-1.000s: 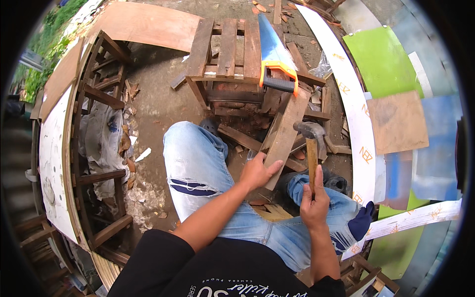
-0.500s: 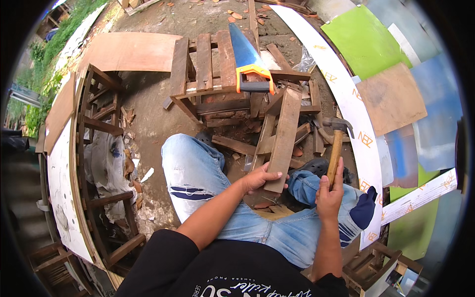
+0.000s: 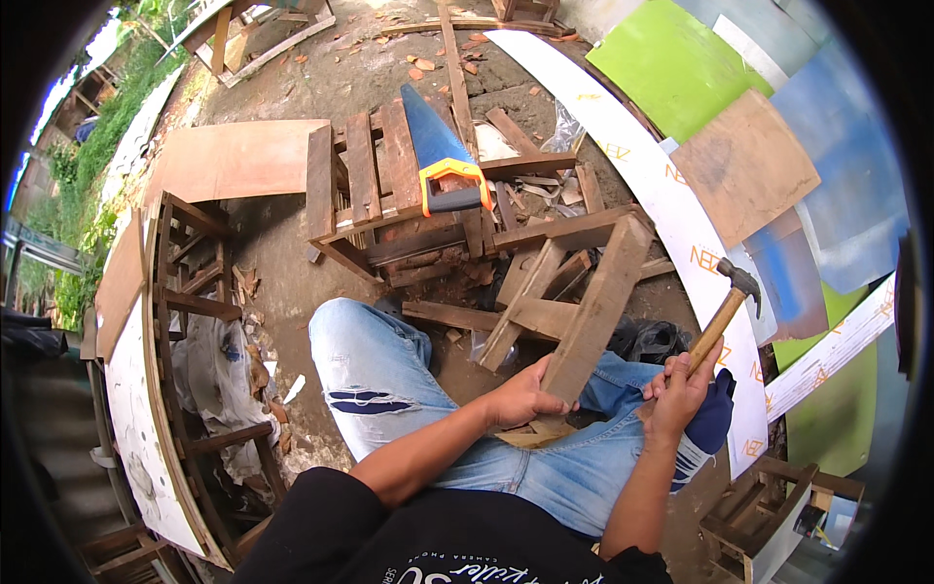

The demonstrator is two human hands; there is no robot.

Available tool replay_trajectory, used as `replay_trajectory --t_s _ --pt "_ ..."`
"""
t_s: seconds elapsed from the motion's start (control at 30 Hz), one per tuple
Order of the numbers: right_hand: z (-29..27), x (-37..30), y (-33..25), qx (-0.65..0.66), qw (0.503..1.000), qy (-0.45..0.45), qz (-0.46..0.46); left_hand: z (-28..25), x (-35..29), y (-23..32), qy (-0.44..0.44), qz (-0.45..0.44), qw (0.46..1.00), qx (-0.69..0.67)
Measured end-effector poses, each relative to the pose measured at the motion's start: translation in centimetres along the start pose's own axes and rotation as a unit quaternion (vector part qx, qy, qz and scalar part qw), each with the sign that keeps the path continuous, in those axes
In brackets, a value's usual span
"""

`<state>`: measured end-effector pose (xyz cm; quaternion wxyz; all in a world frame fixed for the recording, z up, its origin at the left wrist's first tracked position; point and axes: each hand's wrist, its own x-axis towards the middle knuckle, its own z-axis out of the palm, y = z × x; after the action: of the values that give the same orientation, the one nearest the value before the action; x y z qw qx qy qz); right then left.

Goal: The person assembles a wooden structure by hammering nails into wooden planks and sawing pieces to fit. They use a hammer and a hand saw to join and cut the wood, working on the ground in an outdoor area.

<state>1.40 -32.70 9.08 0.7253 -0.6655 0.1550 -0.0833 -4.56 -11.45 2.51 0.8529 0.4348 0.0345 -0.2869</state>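
Note:
My left hand [image 3: 525, 397] presses down on the near end of a long brown wooden plank [image 3: 595, 311] that slants away from my lap. My right hand [image 3: 679, 389] grips the wooden handle of a claw hammer [image 3: 722, 313], raised to the right of the plank with its dark metal head up. I sit with my legs in light blue jeans [image 3: 375, 375] stretched out. A small pale wood piece [image 3: 530, 435] lies under the plank on my lap.
A hand saw [image 3: 443, 156] with a blue blade and orange-black handle lies on a low slatted wooden stool [image 3: 360, 185]. Loose wood offcuts [image 3: 530, 263] are piled ahead. A wooden frame [image 3: 185, 321] stands left, coloured boards [image 3: 681, 58] and a white curved strip [image 3: 632, 146] right.
The hammer has swung from above the plank out to the right and upward. My left hand has stayed on the plank's near end. The camera has tilted, showing more ground ahead.

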Motion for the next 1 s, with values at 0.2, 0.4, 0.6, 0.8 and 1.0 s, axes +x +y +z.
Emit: replay_trajectory --t_s 0.2,0.4,0.6,0.8,1.0 --pt "-0.9 0.4 -0.8 0.035 0.998 0.046 -0.013 3.5 0.4 4.3 -0.07 0.026 0.985 0.155" --pt "-0.3 0.4 -1.5 0.049 0.997 0.056 0.021 4.2 -1.0 9.4 0.041 0.235 0.849 0.471" --pt "0.4 -0.1 -1.2 0.046 0.999 0.01 0.023 -1.0 -3.9 14.1 0.245 0.279 0.755 0.54" --pt "1.2 -0.5 -0.3 0.0 0.999 -0.02 0.05 -10.3 -7.6 15.7 0.413 0.211 0.681 0.567" --pt "3.5 -0.4 0.6 -0.012 0.995 -0.057 0.085 -17.1 -8.4 15.3 0.486 0.135 0.678 0.534"
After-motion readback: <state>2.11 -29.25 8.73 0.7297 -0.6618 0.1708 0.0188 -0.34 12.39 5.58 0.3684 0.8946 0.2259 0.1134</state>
